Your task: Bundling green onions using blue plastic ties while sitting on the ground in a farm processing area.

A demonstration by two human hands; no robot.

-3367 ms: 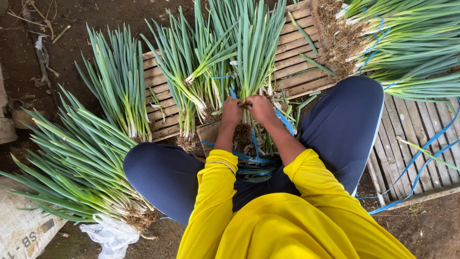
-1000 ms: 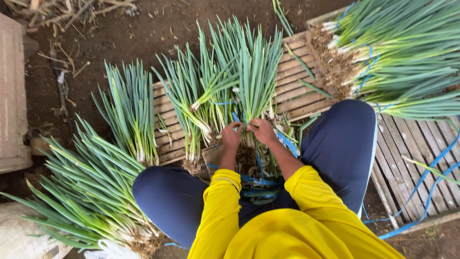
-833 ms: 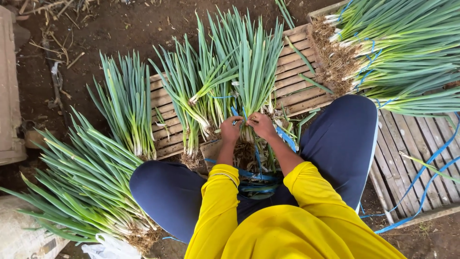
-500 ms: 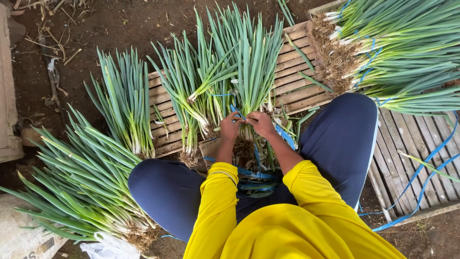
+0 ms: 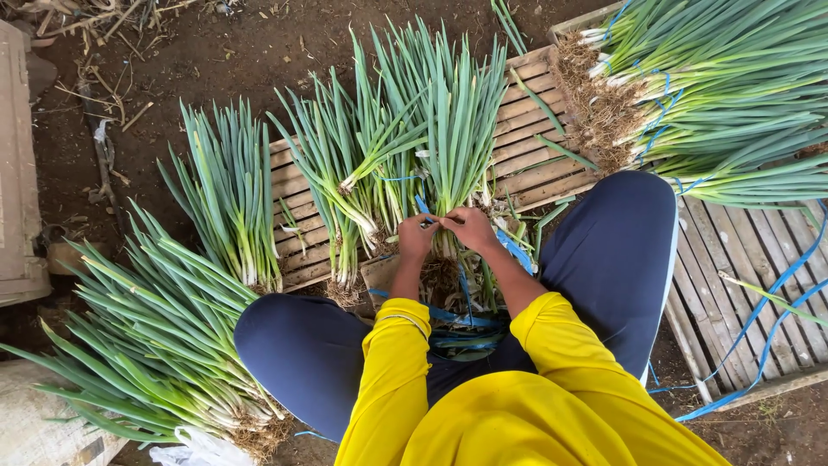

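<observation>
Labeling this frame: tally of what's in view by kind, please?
Green onion bundles: 5, one held by the left hand and right hand
Wooden slat pallets: 2
White sacks: 1
Total: 8

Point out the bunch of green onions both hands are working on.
Centre of the head view: the bunch stands on the wooden pallet, between the knees.
</observation>
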